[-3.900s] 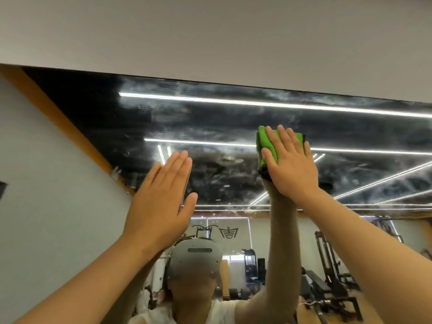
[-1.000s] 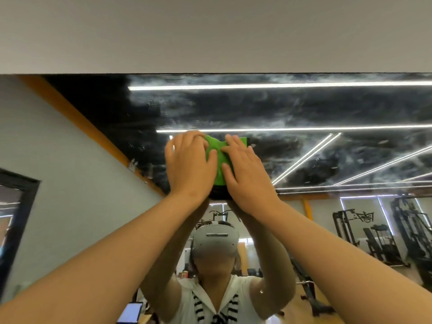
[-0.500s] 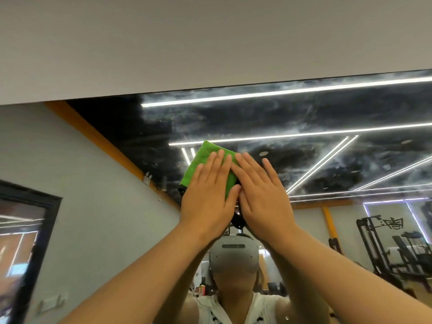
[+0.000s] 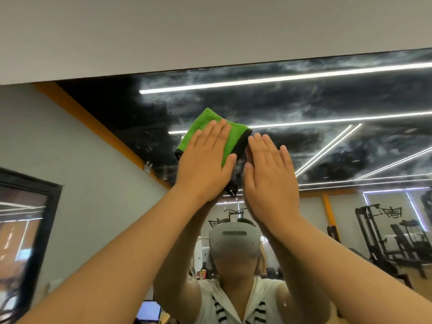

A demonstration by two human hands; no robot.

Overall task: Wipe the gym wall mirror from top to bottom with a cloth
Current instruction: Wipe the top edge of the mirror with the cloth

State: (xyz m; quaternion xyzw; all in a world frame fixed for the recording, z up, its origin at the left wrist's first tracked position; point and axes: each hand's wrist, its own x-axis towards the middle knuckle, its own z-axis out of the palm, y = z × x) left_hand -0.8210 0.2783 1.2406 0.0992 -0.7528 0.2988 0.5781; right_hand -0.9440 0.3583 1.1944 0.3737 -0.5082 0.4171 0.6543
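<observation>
The wall mirror (image 4: 327, 108) fills most of the view, its upper part streaked with hazy smears. A folded green cloth (image 4: 205, 123) with a dark edge lies flat against the glass near the top. My left hand (image 4: 203, 167) presses the cloth to the mirror with straight fingers. My right hand (image 4: 268, 176) is flat beside it, just right of the cloth's dark edge, fingers straight; whether it touches the glass I cannot tell.
A plain grey wall (image 4: 187, 31) sits above the mirror's top edge. The mirror reflects a person wearing a headset, gym machines (image 4: 392, 235) at the right, ceiling light strips and a dark-framed panel (image 4: 25, 220) at the left.
The cloth has gone from my right hand to my left. Both hands were on it half a second ago; now my right hand is off it and the cloth has moved up and left.
</observation>
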